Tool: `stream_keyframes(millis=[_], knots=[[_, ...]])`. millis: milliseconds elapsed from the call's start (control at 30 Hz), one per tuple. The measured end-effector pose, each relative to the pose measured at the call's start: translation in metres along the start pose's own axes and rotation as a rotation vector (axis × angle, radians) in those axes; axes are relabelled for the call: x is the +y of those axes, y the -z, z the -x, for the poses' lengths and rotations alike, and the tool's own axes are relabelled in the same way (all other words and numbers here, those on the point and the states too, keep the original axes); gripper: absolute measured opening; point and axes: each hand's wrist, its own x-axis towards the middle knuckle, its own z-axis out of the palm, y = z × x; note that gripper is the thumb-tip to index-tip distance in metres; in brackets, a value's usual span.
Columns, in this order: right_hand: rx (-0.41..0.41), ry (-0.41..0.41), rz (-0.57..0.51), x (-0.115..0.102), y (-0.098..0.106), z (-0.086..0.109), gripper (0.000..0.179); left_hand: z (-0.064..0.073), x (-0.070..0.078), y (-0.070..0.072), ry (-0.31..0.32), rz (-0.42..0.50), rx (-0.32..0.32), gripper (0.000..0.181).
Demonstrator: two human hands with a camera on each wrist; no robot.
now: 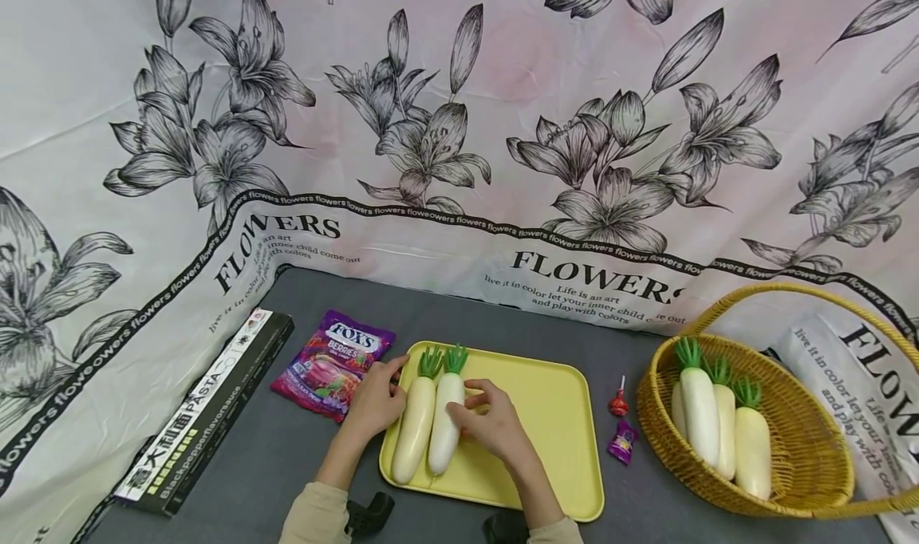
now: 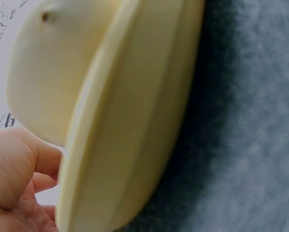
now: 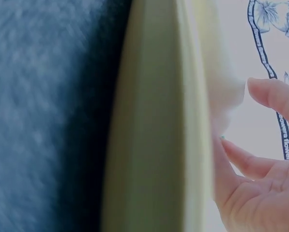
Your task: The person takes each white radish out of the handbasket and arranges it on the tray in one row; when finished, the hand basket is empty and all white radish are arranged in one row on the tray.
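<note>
Two toy white radishes with green tops lie side by side on a yellow tray (image 1: 531,416). The left one (image 1: 414,432) is cream, while the right one (image 1: 446,428) is whiter. My left hand (image 1: 376,400) is at the left side of the cream radish, its fingers loosely bent over the tray's edge. Over at the whiter radish, my right hand (image 1: 495,420) has its thumb and fingers spread, the thumb tip overlapping the radish in the head view. A small gap shows beside that thumb (image 3: 265,92) in the right wrist view. The tray's rim (image 2: 129,121) hides part of both hands' fingers.
A wicker basket (image 1: 804,480) with several radishes stands at the right. Between it and the tray lie a red lollipop (image 1: 618,402) and a purple wrapped candy (image 1: 622,442). To the left are a purple candy bag (image 1: 333,364) and a long pasta box (image 1: 208,416).
</note>
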Motion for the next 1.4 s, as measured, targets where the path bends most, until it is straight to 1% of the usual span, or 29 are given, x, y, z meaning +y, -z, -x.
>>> stream_keyframes(millis=[100,400,600,733,867,967,1067,1167,1233,1333,1400], knots=[[-0.003,0.007,0.005,0.001,0.004,0.001,0.058,-0.001,0.0,-0.001,-0.002,0.001,0.0,0.052],[0.01,-0.013,0.008,-0.001,0.015,0.004,0.058,0.0,-0.003,-0.003,-0.047,-0.002,0.027,0.054],[0.046,-0.002,0.02,-0.004,0.027,0.004,0.054,0.002,-0.003,-0.003,-0.04,0.009,0.023,0.053],[0.101,0.008,0.042,-0.007,0.039,0.002,0.051,0.001,-0.004,-0.004,-0.031,0.003,0.02,0.053],[0.163,0.015,0.056,-0.013,0.059,0.003,0.049,-0.001,-0.005,-0.004,-0.023,-0.008,0.011,0.053],[0.189,0.023,0.049,-0.02,0.078,0.008,0.047,-0.001,-0.004,-0.003,-0.022,-0.014,0.007,0.053],[0.21,0.026,0.052,-0.025,0.097,0.011,0.047,-0.003,-0.003,-0.001,-0.032,-0.021,0.016,0.053],[0.233,0.019,0.066,-0.028,0.115,0.013,0.049,-0.004,-0.003,0.0,-0.031,-0.021,0.024,0.053],[0.251,0.007,0.073,-0.03,0.127,0.016,0.052,-0.003,-0.003,0.0,-0.018,-0.014,0.023,0.053],[0.276,-0.014,0.078,-0.033,0.144,0.022,0.057,-0.002,-0.004,-0.002,-0.023,-0.011,0.023,0.054],[0.299,-0.01,0.09,-0.036,0.156,0.028,0.06,0.0,-0.005,-0.004,-0.025,-0.007,0.02,0.053]])
